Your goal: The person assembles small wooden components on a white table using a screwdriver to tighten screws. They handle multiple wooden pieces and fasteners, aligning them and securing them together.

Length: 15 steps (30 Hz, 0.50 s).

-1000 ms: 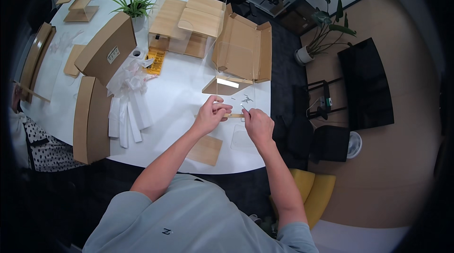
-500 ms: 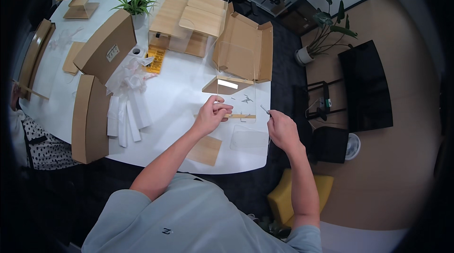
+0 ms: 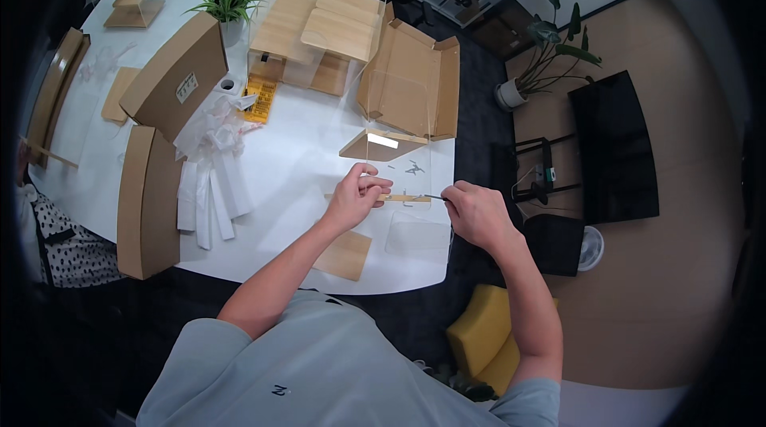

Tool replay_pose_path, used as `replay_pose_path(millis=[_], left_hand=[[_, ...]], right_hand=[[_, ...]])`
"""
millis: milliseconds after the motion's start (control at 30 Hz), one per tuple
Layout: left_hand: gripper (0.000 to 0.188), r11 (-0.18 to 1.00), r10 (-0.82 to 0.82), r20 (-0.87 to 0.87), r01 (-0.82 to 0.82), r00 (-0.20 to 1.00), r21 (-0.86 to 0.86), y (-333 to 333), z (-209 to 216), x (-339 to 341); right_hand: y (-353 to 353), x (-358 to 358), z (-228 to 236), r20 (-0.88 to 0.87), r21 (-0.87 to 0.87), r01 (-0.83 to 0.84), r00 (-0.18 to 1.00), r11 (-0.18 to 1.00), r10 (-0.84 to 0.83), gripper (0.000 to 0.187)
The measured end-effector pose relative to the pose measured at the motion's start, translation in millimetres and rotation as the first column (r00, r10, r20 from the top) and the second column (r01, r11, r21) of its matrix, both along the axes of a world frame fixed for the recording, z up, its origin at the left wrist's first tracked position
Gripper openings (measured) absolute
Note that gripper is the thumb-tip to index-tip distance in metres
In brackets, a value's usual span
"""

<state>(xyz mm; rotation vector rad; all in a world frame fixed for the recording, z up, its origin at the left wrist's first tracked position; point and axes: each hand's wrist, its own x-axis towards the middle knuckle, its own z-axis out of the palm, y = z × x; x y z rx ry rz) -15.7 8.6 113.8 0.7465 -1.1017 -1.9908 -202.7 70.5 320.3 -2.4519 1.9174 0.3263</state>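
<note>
My left hand is closed at the left part of a narrow wooden board, seen nearly edge-on; its fingers partly hide the board. A clear plastic panel rises beyond the board and seems joined to it. Between the fingertips of my right hand is a thin metal tool that looks like a hex key. Its tip points left and reaches the board's right part. Several small metal screws lie on the table just past the board. Another wooden board with a white label stands behind them.
Nearer me lie a flat wooden panel and a clear sheet. Cardboard boxes, white strips and plastic wrap crowd the left. Wooden-and-clear shelves and an open carton stand at the back. Another person is at far left.
My right hand has turned and moved slightly left, bringing the metal tool from an upward slant at the table's edge to lie level against the board. My left hand stays put.
</note>
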Motion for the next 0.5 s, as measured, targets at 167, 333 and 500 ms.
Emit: replay_pose_path(millis=[167, 333, 500], left_hand=[[0.024, 1.000, 0.001, -0.007, -0.001, 1.000, -0.009, 1, -1, 0], [0.024, 1.000, 0.004, 0.002, -0.004, 1.000, -0.010, 1, -1, 0], [0.024, 1.000, 0.001, 0.011, -0.001, 1.000, -0.016, 0, 3, 0]], right_hand=[[-6, 3, -1, -0.039, 0.034, -0.023, 0.999, 0.999, 0.024, 0.010], [-10, 5, -1, -0.071, 0.096, 0.003, 0.997, 0.995, 0.003, 0.008], [-11, 4, -2, -0.100, 0.121, 0.016, 0.995, 0.993, -0.004, 0.009]])
